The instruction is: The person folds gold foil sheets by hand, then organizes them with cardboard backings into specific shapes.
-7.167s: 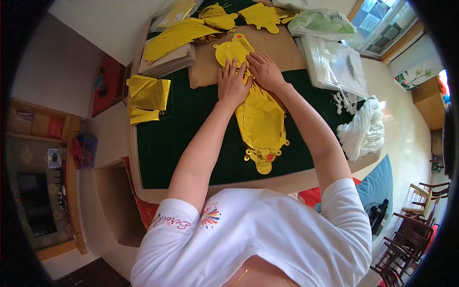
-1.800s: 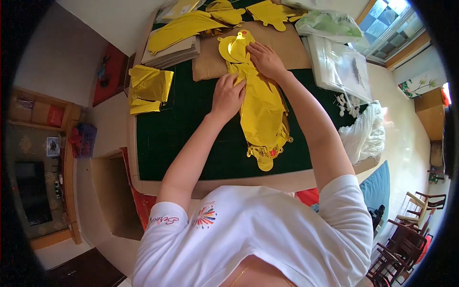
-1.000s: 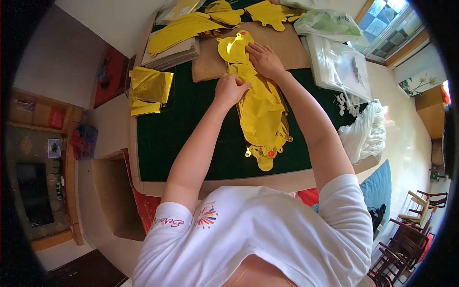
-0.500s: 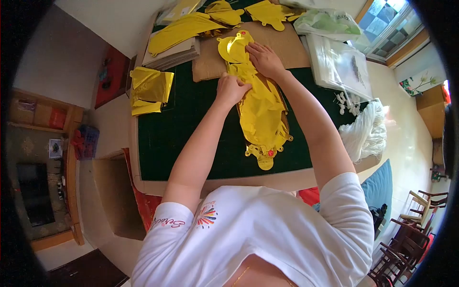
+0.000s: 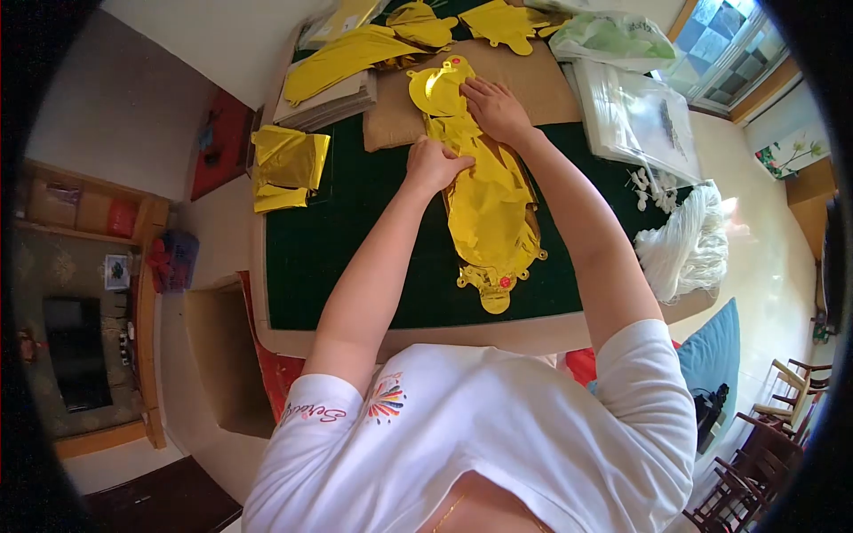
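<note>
A flat, crinkled gold foil balloon (image 5: 487, 213) lies lengthwise on the dark green table cover, its upper end on a sheet of cardboard. It has small tabs along its edge and a red dot near each end. My left hand (image 5: 435, 167) is closed at the balloon's left edge near its narrow middle, the thumb against the foil. My right hand (image 5: 498, 111) lies with fingers stretched out on the upper right part of the balloon. The fingertips of the left hand are partly hidden.
A folded gold foil stack (image 5: 289, 167) lies at the left. More gold foil balloons (image 5: 351, 58) rest at the back on a pile of packs. The cardboard (image 5: 546, 93) is under the balloon's top. Clear plastic bags (image 5: 635, 124) and a white string bundle (image 5: 684, 244) are at the right.
The whole view has shifted slightly, so the table appears a little further right. Both hands stay at nearly the same places on the foil balloon.
</note>
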The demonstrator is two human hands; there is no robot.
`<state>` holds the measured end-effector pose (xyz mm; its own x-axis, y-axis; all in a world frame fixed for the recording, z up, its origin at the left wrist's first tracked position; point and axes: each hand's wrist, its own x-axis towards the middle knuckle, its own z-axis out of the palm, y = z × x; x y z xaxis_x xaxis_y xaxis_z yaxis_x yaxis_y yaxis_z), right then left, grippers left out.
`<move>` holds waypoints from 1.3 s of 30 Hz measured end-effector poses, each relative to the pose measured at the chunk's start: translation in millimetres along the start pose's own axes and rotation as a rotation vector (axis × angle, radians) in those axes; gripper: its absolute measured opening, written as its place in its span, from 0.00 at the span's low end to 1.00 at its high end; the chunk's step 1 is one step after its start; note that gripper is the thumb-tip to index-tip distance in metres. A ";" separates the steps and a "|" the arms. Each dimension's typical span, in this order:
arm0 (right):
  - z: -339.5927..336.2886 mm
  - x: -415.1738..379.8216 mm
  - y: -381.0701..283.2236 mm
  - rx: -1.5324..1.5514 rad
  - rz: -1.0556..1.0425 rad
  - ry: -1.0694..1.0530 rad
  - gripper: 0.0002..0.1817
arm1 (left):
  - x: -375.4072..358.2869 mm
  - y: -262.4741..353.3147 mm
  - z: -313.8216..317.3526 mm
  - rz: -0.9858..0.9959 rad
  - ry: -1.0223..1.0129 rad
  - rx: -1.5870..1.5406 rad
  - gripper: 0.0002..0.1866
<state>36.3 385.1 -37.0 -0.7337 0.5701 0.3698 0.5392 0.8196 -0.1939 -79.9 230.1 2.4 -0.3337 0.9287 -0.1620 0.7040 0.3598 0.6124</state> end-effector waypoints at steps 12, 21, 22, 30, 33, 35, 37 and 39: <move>0.6 1.5 0.6 0.075 -0.003 0.053 0.21 | -0.1 -2.3 -11.0 -0.010 -0.080 -0.059 0.14; -7.3 6.8 0.8 0.091 0.039 -0.071 0.23 | -0.3 -4.3 -12.9 -0.075 -0.075 -0.119 0.14; -6.9 6.8 1.4 0.102 0.042 -0.083 0.23 | -0.6 -5.2 -12.0 -0.076 -0.074 -0.122 0.14; 0.2 9.4 7.4 0.151 0.037 -0.069 0.23 | -3.2 -2.1 -14.9 -0.057 -0.009 -0.091 0.13; 2.9 8.6 8.2 0.154 0.029 -0.054 0.23 | -2.5 -4.0 -14.3 -0.041 -0.001 -0.087 0.13; 3.6 8.3 8.0 0.153 0.023 -0.045 0.23 | -4.3 -2.2 -14.4 -0.029 0.010 -0.067 0.13; 4.6 7.1 7.3 0.138 0.025 -0.018 0.23 | -6.8 0.9 -14.0 -0.019 0.021 -0.046 0.12; 5.1 6.1 6.4 0.128 0.024 -0.001 0.23 | -9.4 5.4 -14.0 -0.038 0.051 -0.014 0.11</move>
<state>33.1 394.1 -40.6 -0.7219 0.5895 0.3625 0.4992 0.8064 -0.3170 -81.7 222.1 18.1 -0.3917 0.9084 -0.1463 0.6814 0.3933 0.6173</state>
